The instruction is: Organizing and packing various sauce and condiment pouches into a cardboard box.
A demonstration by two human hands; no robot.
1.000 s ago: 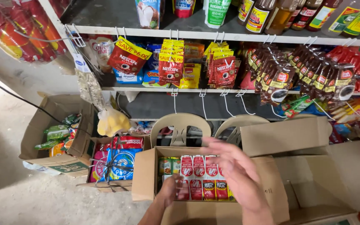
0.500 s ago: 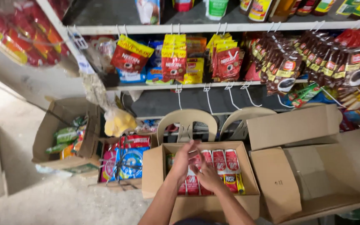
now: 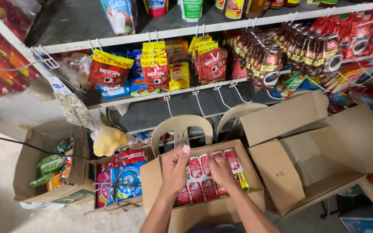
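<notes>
Open brown cardboard box [image 3: 203, 207] on the floor below the shelves, packed with small red-and-white foil sachets [image 3: 197, 179] standing in rows. Left hand [image 3: 174, 170] and right hand [image 3: 221, 169] down among them, fingers curled on sachet tops, grip unclear. Probably light, soft, slippery; best pinched at the top edge.

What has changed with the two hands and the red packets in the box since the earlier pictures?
The right hand, raised above the open box before, has come down onto the red packets. The left hand is now over their left side, fingers curled; what it grips cannot be seen. The box, the empty carton and the shelves stayed as they were.
</notes>
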